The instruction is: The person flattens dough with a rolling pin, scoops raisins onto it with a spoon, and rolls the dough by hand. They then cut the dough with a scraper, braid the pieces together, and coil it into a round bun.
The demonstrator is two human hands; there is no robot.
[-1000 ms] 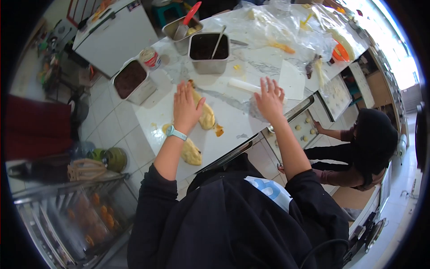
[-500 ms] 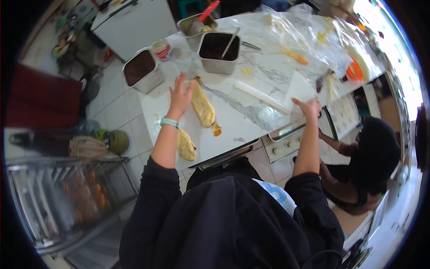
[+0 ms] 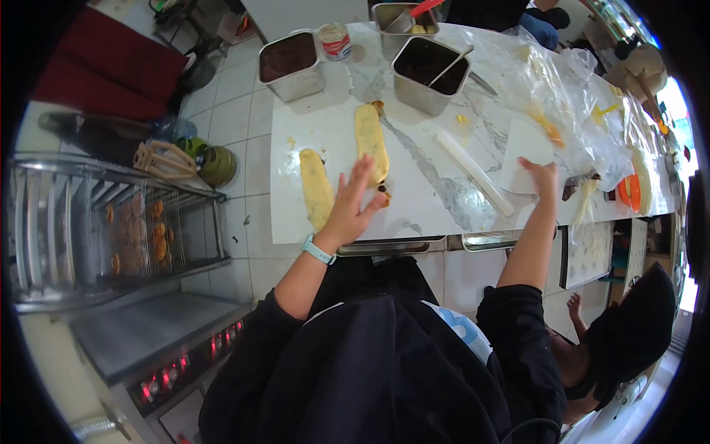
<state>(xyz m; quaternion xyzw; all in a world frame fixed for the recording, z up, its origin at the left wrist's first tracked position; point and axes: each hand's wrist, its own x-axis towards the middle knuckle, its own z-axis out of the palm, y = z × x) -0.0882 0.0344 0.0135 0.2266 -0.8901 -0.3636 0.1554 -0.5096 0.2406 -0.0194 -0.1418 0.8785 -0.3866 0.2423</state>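
Observation:
Two long filled dough pieces lie on the marble table (image 3: 414, 177). My left hand (image 3: 351, 203), with a pale watch band at the wrist, is open over the lower end of the right dough piece (image 3: 371, 140); whether it touches is unclear. The left dough piece (image 3: 316, 189) lies just left of that hand. Dark filling shows at the right piece's ends. My right hand (image 3: 541, 177) is at a thin white sheet (image 3: 518, 152), its thumb apart; the other fingers are partly hidden, so its grip cannot be made out. A white rolling pin (image 3: 473, 174) lies between my hands.
Metal tins with dark filling (image 3: 290, 66) (image 3: 431, 74), a can (image 3: 334, 42) and another tin with a red-handled tool (image 3: 405, 29) stand at the back. Plastic bags (image 3: 569, 111) cover the right side. A person (image 3: 629, 333) is at lower right, a tray rack (image 3: 126, 229) at left.
The view has swung to the left. My left hand has moved from the right dough piece's upper left side to its lower end. My right hand remains by the white sheet.

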